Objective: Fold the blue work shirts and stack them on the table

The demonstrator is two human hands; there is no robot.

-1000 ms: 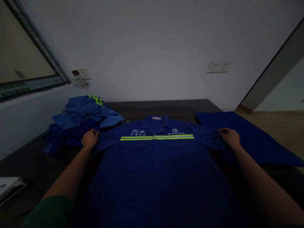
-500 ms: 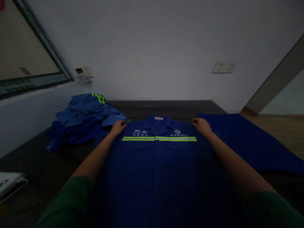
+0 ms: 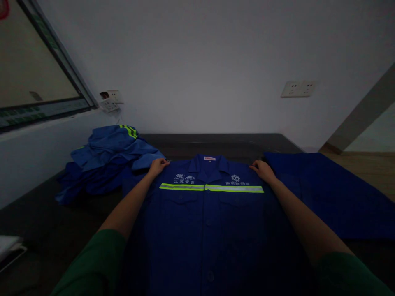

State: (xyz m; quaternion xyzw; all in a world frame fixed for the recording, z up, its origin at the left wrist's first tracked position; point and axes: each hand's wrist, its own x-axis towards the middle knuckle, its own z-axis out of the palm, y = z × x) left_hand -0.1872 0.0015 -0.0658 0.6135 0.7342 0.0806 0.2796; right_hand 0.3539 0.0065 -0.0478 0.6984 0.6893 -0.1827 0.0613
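A dark blue work shirt [image 3: 205, 213] lies front side up, collar away from me, with a yellow-green and silver reflective stripe across the chest and white printing above it. My left hand [image 3: 158, 166] pinches its shoulder on the left, fingers closed on the cloth. At the opposite shoulder, my right hand [image 3: 261, 169] grips the fabric between thumb and fingers. The lower part of the shirt fades into shadow.
Crumpled blue clothes [image 3: 108, 148] are heaped at the left on the dark table [image 3: 216, 139]. Flat blue cloth [image 3: 336, 189] lies to the right. A white object [image 3: 9, 246] sits at the left edge. The wall with sockets [image 3: 298, 89] stands behind.
The view has shifted slightly, so the shirt and table appear a little lower. My right hand is now slightly inward along the shoulder. Both hands still hold the cloth.
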